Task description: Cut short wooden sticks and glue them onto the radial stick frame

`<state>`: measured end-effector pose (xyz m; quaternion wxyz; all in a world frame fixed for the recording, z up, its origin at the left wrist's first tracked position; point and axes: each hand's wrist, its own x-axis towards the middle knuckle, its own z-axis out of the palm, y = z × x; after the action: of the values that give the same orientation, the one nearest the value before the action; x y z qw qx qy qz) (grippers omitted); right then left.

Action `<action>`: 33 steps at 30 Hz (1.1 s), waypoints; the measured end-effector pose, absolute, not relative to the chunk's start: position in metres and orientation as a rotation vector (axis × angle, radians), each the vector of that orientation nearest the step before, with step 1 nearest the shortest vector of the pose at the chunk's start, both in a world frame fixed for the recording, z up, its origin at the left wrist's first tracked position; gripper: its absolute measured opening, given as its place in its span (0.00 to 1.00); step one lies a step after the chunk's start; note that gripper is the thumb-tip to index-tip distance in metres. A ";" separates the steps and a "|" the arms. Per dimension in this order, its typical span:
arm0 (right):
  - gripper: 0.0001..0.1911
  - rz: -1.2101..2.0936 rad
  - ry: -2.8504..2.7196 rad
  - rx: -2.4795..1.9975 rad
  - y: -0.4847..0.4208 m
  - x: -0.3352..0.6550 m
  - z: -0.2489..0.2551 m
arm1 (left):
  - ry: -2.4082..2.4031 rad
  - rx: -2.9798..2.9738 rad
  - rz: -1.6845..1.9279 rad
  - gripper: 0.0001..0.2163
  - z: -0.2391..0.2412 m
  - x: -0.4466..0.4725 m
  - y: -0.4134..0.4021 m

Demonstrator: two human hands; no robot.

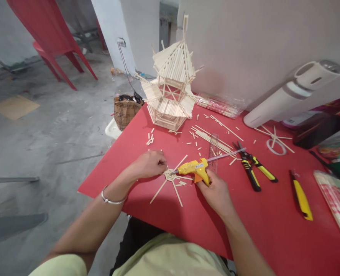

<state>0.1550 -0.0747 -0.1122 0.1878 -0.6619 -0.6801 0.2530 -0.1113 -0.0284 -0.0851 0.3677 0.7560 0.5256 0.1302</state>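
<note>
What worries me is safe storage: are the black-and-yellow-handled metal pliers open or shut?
Open: the pliers lie with handles spread and tips apart.

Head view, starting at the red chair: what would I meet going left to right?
Red chair → bracelet → left hand → yellow glue gun → black-and-yellow cutters → yellow knife → packet of sticks.

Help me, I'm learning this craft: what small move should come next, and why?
Perhaps squeeze out a small dab from the yellow plastic glue gun: the right hand grips it with its nozzle at the centre of the pale wooden spoked frame, and the left hand is close beside that centre.
</note>
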 end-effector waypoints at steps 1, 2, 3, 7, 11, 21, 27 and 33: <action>0.11 0.716 -1.914 -1.858 -0.075 0.155 -0.112 | 1.350 1.929 0.314 0.07 -0.084 -0.111 -0.028; 0.11 0.719 -1.915 -1.851 -0.075 0.155 -0.113 | 1.351 1.917 0.295 0.07 -0.083 -0.111 -0.029; 0.11 0.719 -1.915 -1.846 -0.075 0.155 -0.113 | 1.351 1.908 0.282 0.07 -0.083 -0.110 -0.029; 0.11 0.710 -1.916 -1.843 -0.076 0.155 -0.113 | 1.349 1.911 0.285 0.06 -0.083 -0.110 -0.030; 0.11 0.741 -1.914 -1.827 -0.076 0.154 -0.112 | 1.353 1.883 0.244 0.08 -0.082 -0.112 -0.031; 0.08 0.768 -1.917 -1.805 -0.076 0.158 -0.116 | 1.333 1.528 0.176 0.12 -0.070 -0.119 -0.030; 0.09 0.780 -1.916 -1.803 -0.077 0.158 -0.116 | 1.297 1.241 0.134 0.11 -0.075 -0.119 -0.024; 0.09 0.762 -1.924 -1.801 -0.076 0.158 -0.116 | 1.289 1.187 0.113 0.10 -0.077 -0.119 -0.020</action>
<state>0.1578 -0.0760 -0.1158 0.1978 -0.6435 -0.6874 0.2724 -0.1190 -0.0199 -0.0775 0.6386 0.5203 0.5648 0.0495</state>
